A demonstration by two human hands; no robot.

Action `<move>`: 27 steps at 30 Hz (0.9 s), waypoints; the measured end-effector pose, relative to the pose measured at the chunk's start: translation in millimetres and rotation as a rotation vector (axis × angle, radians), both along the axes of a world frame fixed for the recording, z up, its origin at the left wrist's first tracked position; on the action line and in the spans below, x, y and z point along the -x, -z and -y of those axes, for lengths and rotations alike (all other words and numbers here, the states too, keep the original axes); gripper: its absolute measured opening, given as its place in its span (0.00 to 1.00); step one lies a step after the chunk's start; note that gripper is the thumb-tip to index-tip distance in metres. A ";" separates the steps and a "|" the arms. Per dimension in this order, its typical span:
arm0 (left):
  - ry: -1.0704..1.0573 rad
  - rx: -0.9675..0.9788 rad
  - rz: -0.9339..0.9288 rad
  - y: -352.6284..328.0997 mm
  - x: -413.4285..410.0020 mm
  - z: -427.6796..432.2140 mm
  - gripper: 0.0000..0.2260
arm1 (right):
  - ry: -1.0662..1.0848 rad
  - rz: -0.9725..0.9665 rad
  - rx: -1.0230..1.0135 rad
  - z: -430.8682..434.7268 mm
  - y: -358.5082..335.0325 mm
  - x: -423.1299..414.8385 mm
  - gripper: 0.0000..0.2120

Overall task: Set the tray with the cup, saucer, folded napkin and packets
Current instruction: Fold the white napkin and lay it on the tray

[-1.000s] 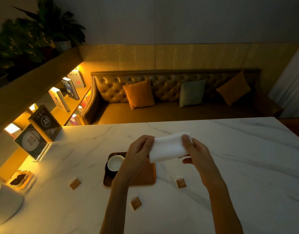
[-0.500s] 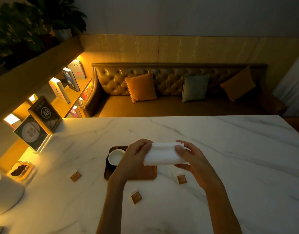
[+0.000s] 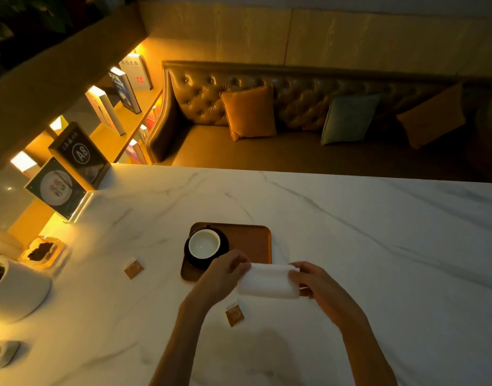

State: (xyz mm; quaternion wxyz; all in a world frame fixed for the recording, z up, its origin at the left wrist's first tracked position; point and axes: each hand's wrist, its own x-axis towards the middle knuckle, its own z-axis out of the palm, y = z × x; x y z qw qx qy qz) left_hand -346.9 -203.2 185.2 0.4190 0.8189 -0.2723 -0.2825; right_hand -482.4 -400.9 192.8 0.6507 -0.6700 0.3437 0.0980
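left hand and right hand pinched the smaller-folded napkin, lowered toward the tray, apparently for placing.

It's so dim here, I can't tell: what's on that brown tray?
A white cup sits on a dark saucer at the tray's left end. The rest looks bare, but its near edge is covered by the left hand and the napkin.

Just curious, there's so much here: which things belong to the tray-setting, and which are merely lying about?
Job: tray, cup, saucer, napkin pinched by left hand and right hand, left packet, near packet.
Lying about: A8 sign, white pot, books, cushions.
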 end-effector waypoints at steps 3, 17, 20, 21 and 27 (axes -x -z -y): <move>0.063 -0.156 -0.024 26.8 -27.6 5.7 0.03 | -0.061 -0.090 0.056 4.4 32.4 -31.8 0.11; 0.486 -0.647 0.524 147.3 -125.6 67.6 0.05 | -0.295 -0.256 0.340 40.8 175.7 -129.1 0.15; 0.545 -0.705 0.574 159.4 -126.6 78.6 0.05 | -0.321 -0.264 0.415 41.7 197.3 -131.4 0.14; 0.561 -0.721 0.579 162.6 -125.9 80.6 0.06 | -0.334 -0.268 0.439 41.0 202.5 -132.3 0.14; 0.613 -0.778 0.572 174.4 -124.7 82.6 0.08 | -0.392 -0.258 0.562 33.8 220.9 -132.6 0.14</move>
